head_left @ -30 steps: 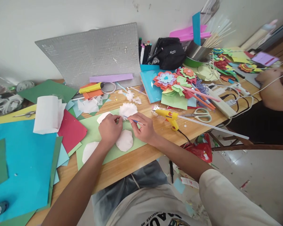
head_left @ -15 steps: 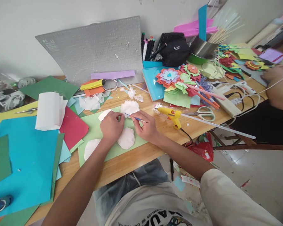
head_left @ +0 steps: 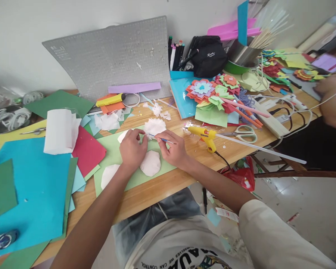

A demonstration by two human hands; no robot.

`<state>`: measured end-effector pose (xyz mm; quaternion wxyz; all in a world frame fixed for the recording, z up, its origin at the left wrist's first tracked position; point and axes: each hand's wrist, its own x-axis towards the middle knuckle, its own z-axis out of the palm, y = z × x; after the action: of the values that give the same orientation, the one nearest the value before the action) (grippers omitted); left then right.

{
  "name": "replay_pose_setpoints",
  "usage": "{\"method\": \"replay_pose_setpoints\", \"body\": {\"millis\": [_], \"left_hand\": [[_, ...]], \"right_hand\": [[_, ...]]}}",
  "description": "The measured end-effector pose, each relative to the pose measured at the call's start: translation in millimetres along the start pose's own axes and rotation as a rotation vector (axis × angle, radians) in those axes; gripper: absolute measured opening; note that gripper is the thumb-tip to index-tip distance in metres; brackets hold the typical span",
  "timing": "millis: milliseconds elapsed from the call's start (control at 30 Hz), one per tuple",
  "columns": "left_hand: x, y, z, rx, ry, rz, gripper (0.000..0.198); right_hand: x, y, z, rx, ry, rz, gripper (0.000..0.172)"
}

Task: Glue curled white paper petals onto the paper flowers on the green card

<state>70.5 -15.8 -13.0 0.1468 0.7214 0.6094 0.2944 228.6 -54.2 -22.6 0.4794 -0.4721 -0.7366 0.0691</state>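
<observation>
My right hand [head_left: 172,148] pinches a thin blue pen-like stick [head_left: 165,140], its tip pointing left at the lower edge of a ruffled white paper piece [head_left: 154,126]. My left hand [head_left: 133,148] rests just left of that piece, fingers bent, with a gap between thumb and forefinger and nothing visible in them. Below and between the hands lies a rounded white paper piece [head_left: 150,163]. Another white piece [head_left: 109,175] is partly under my left forearm, and one more [head_left: 123,136] shows behind my left hand. All lie on a light green sheet [head_left: 128,183].
A yellow glue gun [head_left: 205,135] with a long glue stick and scissors [head_left: 243,133] lie at right. Folded paper flowers [head_left: 201,89] are behind them. Coloured sheets [head_left: 39,186] and folded white tissue [head_left: 58,130] cover the left. Another person's arm [head_left: 334,101] reaches in at far right.
My left thumb and forefinger have parted from a pinch. My right hand keeps the blue stick with only a slight shift. The whole view has moved slightly.
</observation>
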Motion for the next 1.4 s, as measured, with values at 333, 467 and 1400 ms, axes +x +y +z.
{"method": "replay_pose_setpoints", "body": {"millis": [333,467,1400], "left_hand": [[-2.8,-3.9,5.1,0.039,-0.025,0.042,0.024],[-2.7,-2.8,4.4,0.050,-0.026,0.045,0.024],[2.5,-7.9,2.1,-0.228,0.079,0.004,0.013]], "right_hand": [[-0.3,1.3,1.6,-0.015,0.044,-0.001,0.017],[-0.9,-0.1,0.1,0.005,0.071,0.021,0.016],[0.1,-6.4,-9.1,0.047,0.162,-0.006,0.015]]}}
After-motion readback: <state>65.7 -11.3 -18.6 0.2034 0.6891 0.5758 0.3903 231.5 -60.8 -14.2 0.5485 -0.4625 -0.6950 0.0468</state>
